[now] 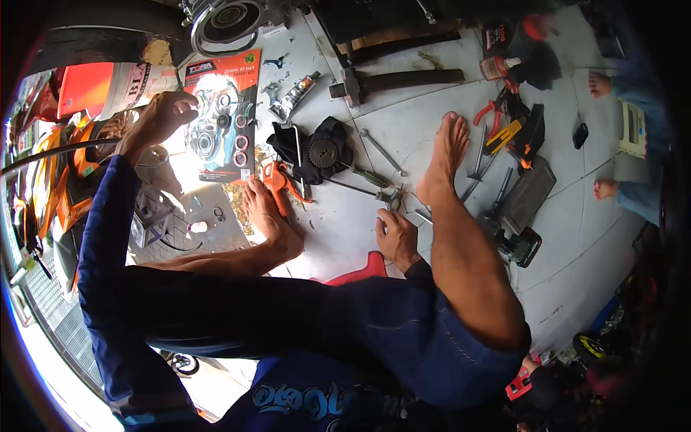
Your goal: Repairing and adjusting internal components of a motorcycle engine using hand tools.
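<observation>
My left hand (167, 114) is raised over the top-left edge of a gasket kit in a printed blister pack (219, 144), fingers curled; what they hold, if anything, I cannot make out. My right hand (394, 234) hangs beside my bent right leg with fingers loosely bent and apart, just below a metal tool with a long shaft (389, 198). Between my feet lie a toothed metal gear (324, 153) on black cloth, an orange gun-shaped tool (277, 187), a green-handled tool (371, 175) and a wrench (381, 151).
A metal housing (227, 21), hammer (410, 79), tube (294, 96), red pliers (489, 115) and power tool (515, 241) lie around on tiles (568, 266). Orange motorbike bodywork (50, 173) stands left. Another person's feet (603, 189) are at right; someone else (543, 381) is lower right.
</observation>
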`<act>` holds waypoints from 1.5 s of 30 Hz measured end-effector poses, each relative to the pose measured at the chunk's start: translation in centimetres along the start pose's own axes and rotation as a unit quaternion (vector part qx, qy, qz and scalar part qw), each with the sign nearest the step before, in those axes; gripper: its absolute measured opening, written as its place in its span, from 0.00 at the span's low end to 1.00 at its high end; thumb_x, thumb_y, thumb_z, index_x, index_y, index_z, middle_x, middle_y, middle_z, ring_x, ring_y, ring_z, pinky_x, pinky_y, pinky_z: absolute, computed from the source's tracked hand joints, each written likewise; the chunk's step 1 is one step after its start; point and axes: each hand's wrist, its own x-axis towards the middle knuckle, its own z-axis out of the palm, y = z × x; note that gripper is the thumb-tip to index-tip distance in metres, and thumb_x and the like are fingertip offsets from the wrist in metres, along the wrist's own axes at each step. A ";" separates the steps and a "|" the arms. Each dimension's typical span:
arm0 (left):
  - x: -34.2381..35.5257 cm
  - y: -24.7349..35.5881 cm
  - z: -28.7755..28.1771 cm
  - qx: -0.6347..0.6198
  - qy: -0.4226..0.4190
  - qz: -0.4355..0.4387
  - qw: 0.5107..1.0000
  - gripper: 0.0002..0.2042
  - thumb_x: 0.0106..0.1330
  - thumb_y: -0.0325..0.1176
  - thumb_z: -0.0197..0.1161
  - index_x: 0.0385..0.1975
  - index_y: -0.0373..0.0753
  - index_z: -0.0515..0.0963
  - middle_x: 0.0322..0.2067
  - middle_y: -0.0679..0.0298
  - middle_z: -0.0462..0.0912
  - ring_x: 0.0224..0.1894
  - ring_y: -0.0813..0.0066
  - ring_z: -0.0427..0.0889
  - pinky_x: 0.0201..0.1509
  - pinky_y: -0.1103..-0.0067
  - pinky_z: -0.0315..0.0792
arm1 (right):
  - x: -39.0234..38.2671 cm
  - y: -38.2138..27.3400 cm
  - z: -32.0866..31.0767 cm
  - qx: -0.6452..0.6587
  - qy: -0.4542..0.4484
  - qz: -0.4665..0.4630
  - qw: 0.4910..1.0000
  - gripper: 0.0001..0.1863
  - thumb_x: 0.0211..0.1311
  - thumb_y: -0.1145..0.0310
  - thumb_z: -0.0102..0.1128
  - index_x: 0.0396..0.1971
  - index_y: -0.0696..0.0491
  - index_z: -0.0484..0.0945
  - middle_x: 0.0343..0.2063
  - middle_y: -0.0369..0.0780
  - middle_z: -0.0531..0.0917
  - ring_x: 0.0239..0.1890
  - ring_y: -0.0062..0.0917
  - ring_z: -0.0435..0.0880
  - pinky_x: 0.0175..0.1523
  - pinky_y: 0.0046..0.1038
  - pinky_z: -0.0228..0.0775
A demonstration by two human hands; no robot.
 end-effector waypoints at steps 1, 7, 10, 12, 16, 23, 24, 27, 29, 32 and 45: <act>-0.2 1.1 0.2 0.014 -0.003 -0.040 0.999 0.14 0.60 0.34 0.66 0.41 0.32 0.81 0.32 0.53 0.86 0.32 0.68 0.85 0.37 0.74 0.75 | -0.1 0.2 -0.1 0.003 -0.003 -0.007 1.000 0.19 0.65 0.74 0.46 0.56 0.52 0.62 0.58 0.45 0.69 0.62 0.38 0.66 0.65 0.36 0.59; -3.7 16.3 16.7 -0.438 0.297 -0.289 0.798 0.24 0.70 0.47 0.49 0.53 0.32 0.74 0.52 0.52 0.76 0.53 0.62 0.73 0.56 0.73 0.64 | 1.4 1.1 -1.0 0.032 -0.034 -0.011 0.999 0.20 0.62 0.75 0.47 0.54 0.54 0.62 0.55 0.45 0.69 0.62 0.36 0.65 0.65 0.34 0.58; -7.0 15.9 27.1 -0.492 0.332 -0.374 0.712 0.26 0.72 0.50 0.45 0.55 0.32 0.73 0.55 0.52 0.74 0.56 0.60 0.71 0.60 0.73 0.61 | 1.4 0.9 -2.2 0.006 -0.020 -0.030 0.999 0.20 0.60 0.75 0.47 0.53 0.54 0.63 0.54 0.45 0.68 0.61 0.35 0.65 0.65 0.33 0.57; -8.4 15.1 31.1 -0.488 0.344 -0.337 0.728 0.26 0.72 0.49 0.44 0.55 0.32 0.73 0.55 0.51 0.75 0.56 0.59 0.71 0.60 0.73 0.62 | 1.3 0.7 -2.7 0.004 -0.021 -0.020 1.000 0.17 0.59 0.77 0.46 0.49 0.53 0.64 0.49 0.44 0.70 0.57 0.34 0.68 0.63 0.32 0.60; -6.8 14.4 24.5 -0.444 0.297 -0.357 0.766 0.23 0.71 0.46 0.47 0.53 0.32 0.74 0.50 0.51 0.77 0.50 0.60 0.73 0.55 0.73 0.64 | 1.2 0.7 -2.3 -0.004 0.056 -0.026 0.998 0.15 0.59 0.77 0.45 0.46 0.51 0.65 0.45 0.43 0.72 0.54 0.33 0.71 0.61 0.31 0.62; 1.1 -0.1 0.4 0.011 0.031 -0.019 0.999 0.14 0.56 0.34 0.68 0.40 0.33 0.82 0.27 0.53 0.85 0.25 0.68 0.84 0.29 0.76 0.78 | 1.8 -0.2 -3.8 -0.049 0.056 -0.035 0.997 0.16 0.61 0.73 0.50 0.50 0.52 0.68 0.46 0.42 0.77 0.55 0.31 0.73 0.62 0.29 0.62; 1.6 -1.5 0.1 0.064 0.045 0.088 0.993 0.16 0.55 0.36 0.69 0.39 0.32 0.82 0.28 0.51 0.85 0.29 0.64 0.86 0.34 0.72 0.78 | 1.3 -0.4 -4.9 -0.059 0.009 -0.028 0.998 0.15 0.64 0.72 0.47 0.50 0.51 0.68 0.50 0.40 0.75 0.57 0.28 0.72 0.62 0.29 0.62; 1.6 -2.3 1.5 0.040 0.079 0.113 0.990 0.13 0.56 0.35 0.67 0.37 0.33 0.83 0.28 0.51 0.86 0.32 0.60 0.86 0.37 0.69 0.78 | -2.1 -0.1 -9.1 0.024 -0.004 -0.029 0.999 0.15 0.63 0.72 0.50 0.49 0.52 0.70 0.47 0.40 0.76 0.53 0.27 0.73 0.58 0.29 0.63; 1.4 -1.1 2.5 0.058 0.070 0.072 0.993 0.11 0.56 0.34 0.66 0.34 0.33 0.83 0.31 0.51 0.85 0.34 0.59 0.86 0.39 0.69 0.78 | -5.3 1.5 -11.5 0.083 -0.052 0.020 0.995 0.14 0.62 0.71 0.52 0.49 0.52 0.71 0.45 0.40 0.77 0.50 0.27 0.74 0.55 0.28 0.64; 0.8 1.0 3.9 0.116 0.019 0.085 0.989 0.09 0.52 0.34 0.66 0.30 0.38 0.83 0.32 0.54 0.85 0.35 0.60 0.85 0.40 0.70 0.78 | -9.2 4.8 -13.0 0.147 -0.141 0.133 0.970 0.14 0.62 0.71 0.55 0.48 0.54 0.73 0.42 0.40 0.79 0.46 0.26 0.75 0.51 0.28 0.66; 0.9 4.8 9.8 0.135 -0.095 0.170 0.972 0.08 0.47 0.30 0.60 0.23 0.32 0.81 0.24 0.50 0.83 0.31 0.55 0.84 0.36 0.65 0.77 | -4.1 12.6 -25.7 0.383 -0.153 0.334 0.848 0.15 0.59 0.68 0.66 0.45 0.58 0.81 0.29 0.40 0.84 0.28 0.24 0.81 0.34 0.27 0.73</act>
